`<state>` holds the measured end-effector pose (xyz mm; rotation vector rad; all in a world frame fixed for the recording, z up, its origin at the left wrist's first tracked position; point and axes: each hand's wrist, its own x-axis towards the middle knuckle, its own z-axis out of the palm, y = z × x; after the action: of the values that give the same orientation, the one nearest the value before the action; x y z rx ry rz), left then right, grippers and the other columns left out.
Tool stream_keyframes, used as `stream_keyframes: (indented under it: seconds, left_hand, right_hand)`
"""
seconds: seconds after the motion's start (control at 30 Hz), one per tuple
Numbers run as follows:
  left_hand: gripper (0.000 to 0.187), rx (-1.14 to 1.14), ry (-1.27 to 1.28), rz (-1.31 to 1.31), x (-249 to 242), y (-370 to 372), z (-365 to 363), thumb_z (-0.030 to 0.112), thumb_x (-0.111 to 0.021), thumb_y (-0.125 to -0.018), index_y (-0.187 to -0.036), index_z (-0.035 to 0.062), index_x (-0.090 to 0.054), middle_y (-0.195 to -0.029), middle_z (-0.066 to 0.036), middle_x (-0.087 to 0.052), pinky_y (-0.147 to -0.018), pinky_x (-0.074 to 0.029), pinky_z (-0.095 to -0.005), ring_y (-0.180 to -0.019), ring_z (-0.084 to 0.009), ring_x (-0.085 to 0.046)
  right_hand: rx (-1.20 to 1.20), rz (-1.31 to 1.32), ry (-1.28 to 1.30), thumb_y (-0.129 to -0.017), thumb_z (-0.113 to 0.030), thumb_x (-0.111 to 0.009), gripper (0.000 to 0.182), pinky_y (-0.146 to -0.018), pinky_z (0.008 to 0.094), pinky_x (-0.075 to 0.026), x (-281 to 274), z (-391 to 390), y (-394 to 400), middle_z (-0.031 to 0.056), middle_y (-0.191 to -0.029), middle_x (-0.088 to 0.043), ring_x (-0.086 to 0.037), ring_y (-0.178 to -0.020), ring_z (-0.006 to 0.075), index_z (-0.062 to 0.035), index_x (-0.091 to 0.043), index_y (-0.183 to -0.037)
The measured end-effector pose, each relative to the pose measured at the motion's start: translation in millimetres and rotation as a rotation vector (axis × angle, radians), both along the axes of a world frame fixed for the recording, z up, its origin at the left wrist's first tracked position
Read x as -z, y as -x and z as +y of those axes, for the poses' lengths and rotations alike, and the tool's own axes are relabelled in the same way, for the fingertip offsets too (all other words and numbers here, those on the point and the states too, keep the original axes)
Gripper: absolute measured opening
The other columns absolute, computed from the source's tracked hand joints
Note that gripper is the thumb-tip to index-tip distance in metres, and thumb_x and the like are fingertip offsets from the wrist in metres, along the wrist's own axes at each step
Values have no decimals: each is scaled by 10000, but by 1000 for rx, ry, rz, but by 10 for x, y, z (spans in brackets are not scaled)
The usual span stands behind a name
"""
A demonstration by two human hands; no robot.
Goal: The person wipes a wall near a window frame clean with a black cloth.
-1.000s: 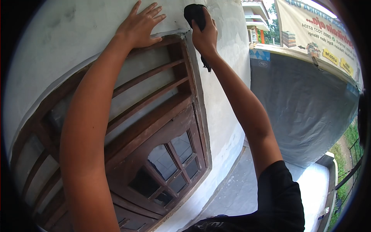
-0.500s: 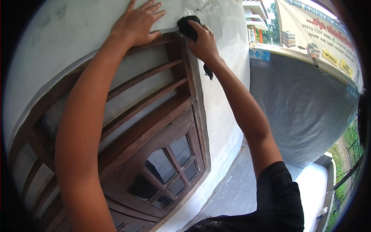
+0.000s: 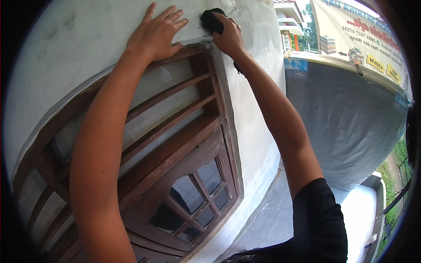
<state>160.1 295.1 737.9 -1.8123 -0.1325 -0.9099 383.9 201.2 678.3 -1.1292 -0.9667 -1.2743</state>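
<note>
The right hand [image 3: 229, 37] has its fingers wrapped around a bunched black cloth [image 3: 212, 19], against the wall [image 3: 87, 44] at top centre; the left hand [image 3: 153, 33], released and spread, rests on the wall, upper left of centre. Below, the slatted wooden vent [image 3: 171, 94] has a rough-looking border, which could snag the cloth if dragged across.

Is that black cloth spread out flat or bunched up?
Bunched up: the black cloth forms a compact wad in the right hand, with a loose end showing below the wrist.
</note>
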Motion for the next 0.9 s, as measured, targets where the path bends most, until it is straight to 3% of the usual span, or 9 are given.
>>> stream_keyframes:
  seconds: [0.1,0.17,0.33,0.47,0.6,0.67,0.7,0.77,0.9]
  left_hand:
    - [716,-6,4,-13,-18,-11,8,388,-748,-874,-1530,241,-498,-1633,-11,-419,-1302,-137,-543,-1544,-171,-310]
    - [737,-96,48,80,-63,13,-7,464,-697,-911,-1534,133,-483,-1649,-64,-392,-1298,-119,-551,-1554,-224,-289]
    - [759,-71,34,80,-31,102,-97,445,-738,-889,-1533,135,-482,-1650,-62,-390,-1300,-119,-551,-1556,-222,-285]
    - [778,-77,43,75,-35,93,-96,445,-756,-874,-1534,138,-480,-1652,-59,-386,-1298,-114,-564,-1556,-218,-284]
    - [796,-79,18,41,28,167,-203,452,-763,-865,-1538,143,-474,-1655,-54,-382,-1298,-108,-570,-1558,-214,-281]
    - [813,-104,47,66,-4,145,-179,459,-772,-853,-1541,148,-471,-1658,-53,-376,-1299,-107,-569,-1558,-211,-279]
    - [813,-104,47,66,-13,137,-167,459,-772,-853,-1541,148,-471,-1658,-53,-376,-1299,-107,-569,-1558,-211,-279]
    - [826,-88,58,66,-18,121,-142,468,-775,-850,-1548,156,-462,-1661,-48,-372,-1301,-103,-569,-1559,-208,-278]
    - [832,-98,62,58,-7,112,-132,485,-774,-848,-1550,166,-461,-1662,-37,-371,-1303,-102,-569,-1558,-205,-280]
  right_hand:
    - [48,1,72,-780,-100,-716,589,-965,522,-532,95,-1,30,265,-1172,-662,-652,-1088,469,-139,-647,-1363]
    - [57,17,93,-781,-105,-724,584,-959,520,-538,232,-53,86,268,-1173,-661,-654,-1082,472,-140,-651,-1360]
    - [67,30,251,-795,-103,-743,515,-968,435,-555,392,-294,105,218,-1149,-728,-702,-1082,397,-114,-684,-1306]
    - [11,3,138,-800,-95,-747,506,-982,408,-560,170,-432,108,189,-1171,-738,-710,-1121,343,-121,-690,-1302]
    - [55,12,72,-783,-115,-746,546,-974,430,-554,-292,-288,-84,207,-1152,-733,-705,-1086,382,-125,-675,-1324]
    - [36,-73,171,-850,-15,-649,489,-1070,485,-481,-397,-127,-150,265,-1334,-618,-598,-1216,449,-20,-637,-1338]
    - [36,-72,170,-850,-15,-649,489,-1070,485,-481,-345,-86,-172,265,-1334,-618,-598,-1216,449,-20,-637,-1338]
    - [150,-100,119,-767,-128,-748,582,-972,452,-544,-165,-28,-166,221,-1136,-713,-683,-1073,409,-128,-662,-1343]
    - [123,-62,207,-778,-100,-741,578,-943,463,-539,208,-185,1,221,-1103,-700,-671,-1049,422,-116,-655,-1350]
